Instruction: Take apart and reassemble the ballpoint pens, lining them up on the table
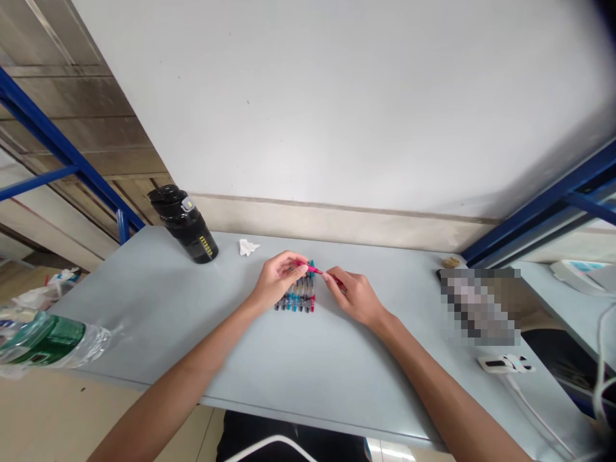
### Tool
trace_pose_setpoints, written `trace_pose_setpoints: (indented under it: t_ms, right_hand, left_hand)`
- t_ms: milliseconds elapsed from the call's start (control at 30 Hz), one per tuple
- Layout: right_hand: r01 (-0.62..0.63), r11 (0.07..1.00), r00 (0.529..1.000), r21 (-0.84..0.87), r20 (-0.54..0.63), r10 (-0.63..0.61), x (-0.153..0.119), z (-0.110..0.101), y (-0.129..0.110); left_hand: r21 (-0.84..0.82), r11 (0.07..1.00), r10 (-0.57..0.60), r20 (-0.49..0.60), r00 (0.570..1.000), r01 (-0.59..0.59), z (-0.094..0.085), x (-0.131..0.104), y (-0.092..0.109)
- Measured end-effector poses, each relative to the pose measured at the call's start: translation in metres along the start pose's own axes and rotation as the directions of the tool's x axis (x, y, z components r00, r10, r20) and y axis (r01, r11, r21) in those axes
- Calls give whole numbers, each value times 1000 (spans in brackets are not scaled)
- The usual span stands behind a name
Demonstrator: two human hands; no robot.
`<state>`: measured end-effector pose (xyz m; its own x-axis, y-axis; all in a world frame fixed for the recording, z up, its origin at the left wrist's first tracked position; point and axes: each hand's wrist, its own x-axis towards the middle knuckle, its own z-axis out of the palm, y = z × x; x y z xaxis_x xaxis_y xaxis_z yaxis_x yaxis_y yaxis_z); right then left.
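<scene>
A thin red pen (315,269) is held between both hands above the middle of the desk. The fingertips of my left hand (282,277) pinch its left end. My right hand (353,294) is closed round its right part, which the fingers partly hide. Just below and behind the pen, several pens (296,301) with dark, blue and red ends lie side by side in a row on the grey desk (269,366). My left hand covers some of their upper left part.
A black bottle (187,224) and a crumpled tissue (248,247) stand at the back left. A large clear bottle with a green label (52,340) is at the left edge. At the right are a blurred-out object (481,308) and a white device (505,364) with a cable.
</scene>
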<state>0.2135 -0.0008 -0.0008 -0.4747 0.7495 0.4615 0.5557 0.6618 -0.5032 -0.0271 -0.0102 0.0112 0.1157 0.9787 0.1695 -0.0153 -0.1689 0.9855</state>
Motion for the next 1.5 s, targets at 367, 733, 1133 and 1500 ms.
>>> trace_pose_setpoints:
  t_ms: [367,733,1133,1500]
  right_hand:
    - [49,999,998,9,43,-49,3,-3,-6]
    - [2,999,1000,-43,23,-1,4,-6,3]
    - [-8,988,1000,-151,-3,7,4,-12,6]
    - [-5,991,1000,-137,-31,1,5,-14,7]
  left_hand:
    - [134,991,16,-90,996,-4,5,-2,2]
    - [156,988,42,-199,979,-11,-3,2,3]
    - [136,989,94,-300,949,-55,-14,6,7]
    - [117,992,98,-395,914,-56,-20,9,5]
